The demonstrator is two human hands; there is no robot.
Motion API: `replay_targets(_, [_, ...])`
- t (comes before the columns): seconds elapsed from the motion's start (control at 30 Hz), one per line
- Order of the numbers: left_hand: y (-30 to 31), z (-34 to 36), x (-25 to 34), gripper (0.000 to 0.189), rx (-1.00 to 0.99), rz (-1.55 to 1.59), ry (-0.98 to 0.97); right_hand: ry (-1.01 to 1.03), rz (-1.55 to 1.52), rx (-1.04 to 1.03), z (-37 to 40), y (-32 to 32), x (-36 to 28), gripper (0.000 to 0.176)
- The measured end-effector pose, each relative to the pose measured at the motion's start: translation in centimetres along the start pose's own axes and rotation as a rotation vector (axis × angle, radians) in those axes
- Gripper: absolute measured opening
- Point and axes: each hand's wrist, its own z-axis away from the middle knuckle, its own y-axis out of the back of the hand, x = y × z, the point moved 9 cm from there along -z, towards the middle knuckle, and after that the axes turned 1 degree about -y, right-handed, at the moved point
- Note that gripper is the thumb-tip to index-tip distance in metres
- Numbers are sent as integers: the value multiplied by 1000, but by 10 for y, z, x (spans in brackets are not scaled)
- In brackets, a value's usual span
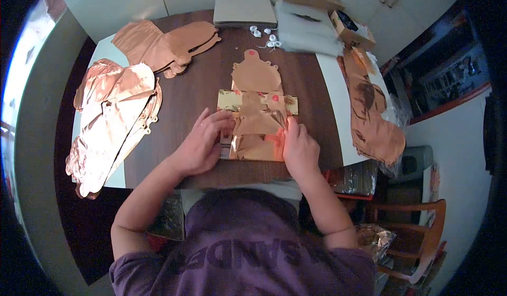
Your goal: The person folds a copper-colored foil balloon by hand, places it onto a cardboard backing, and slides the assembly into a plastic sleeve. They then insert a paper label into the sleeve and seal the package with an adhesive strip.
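Observation:
In front of me on the table lies a flat rose-gold foil balloon [257, 73], partly folded over a patterned card [228, 100]. Its rounded end with a red dot points away from me, while the near part is creased and shiny. My left hand [203, 143] rests at the left edge of the card and foil, fingers bent and somewhat apart. At the right edge, my right hand [301, 147] is closed, its thumb and fingers pinching the foil. Part of the card is hidden under the foil.
Piles of flat foil balloons lie at the left [113, 116], the back left [163, 48] and the right [369, 106]. At the back are a cardboard stack [244, 11], small white ties [272, 41], plastic bags [306, 29] and a small box [353, 29]. A wooden chair [433, 227] stands at right.

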Motion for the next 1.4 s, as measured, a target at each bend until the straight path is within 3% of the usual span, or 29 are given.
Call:
replay_targets(0.03, [3, 0, 7, 66, 51, -67, -45, -10, 15, -14, 0, -1, 0, 31])
replay_targets(0.13, [-27, -21, 66, 67, -179, -136, -210, 89, 129, -67, 1, -14, -2, 44])
replay_targets(0.23, [-70, -20, 50, 77, -301, -202, -114, 66, 86, -124, -2, -15, -1, 43])
replay_targets(0.33, [-75, -19, 41, 87, -336, -312, -133, -60, -78, -269, -22, -5, 21, 46])
replay_targets(0.4, [-74, -20, 42, 86, -331, -314, -123, -129, -320, -209, -51, 15, 42, 50])
replay_targets(0.47, [-73, -20, 43, 86, -336, -321, -119, 113, -338, 87, -79, 16, 58, 51])
replay_targets(0.57, [-72, -21, 44, 86, -345, -337, -120, -26, -585, -494, -106, -26, 69, 47])
replay_targets(0.7, [-73, -10, 49, 87, -375, -321, -113, 46, -432, -706, -116, -38, 64, 31])
replay_targets(0.8, [-75, -1, 56, 87, -376, -298, -115, 191, -468, -642, -115, -31, 54, 24])
replay_targets(0.9, [-74, 1, 58, 87, -368, -260, -128, -32, -666, -310, -128, -2, 69, 17])
replay_targets(0.93, [-73, 1, 59, 86, -362, -262, -129, 89, -582, -23, -139, 32, 68, 12])
replay_targets(0.97, [-70, -1, 60, 85, -355, -264, -131, -202, -783, -25, -140, 38, 99, 9])
replay_targets(1.03, [-65, -2, 64, 82, -311, -259, -138, -107, -895, 339, -150, 88, 122, 7])
replay_targets(1.13, [-49, -2, 73, 74, -171, -272, -179, -158, -1127, 230, -149, 112, 139, 9])
replay_targets(1.2, [-32, 8, 89, 64, -43, -327, -247, -118, -1136, -9, -133, 93, 126, 10])
replay_targets(1.3, [-7, 44, 148, 40, 199, -414, -666, -189, -1011, -410, -82, 48, 84, 10])
replay_targets(1.37, [4, 30, 158, 41, 154, -348, -570, -254, -933, -563, -50, 0, 65, 12])
replay_targets(1.4, [4, 22, 157, 41, 132, -320, -524, -122, -660, -417, -47, -7, 62, 17])
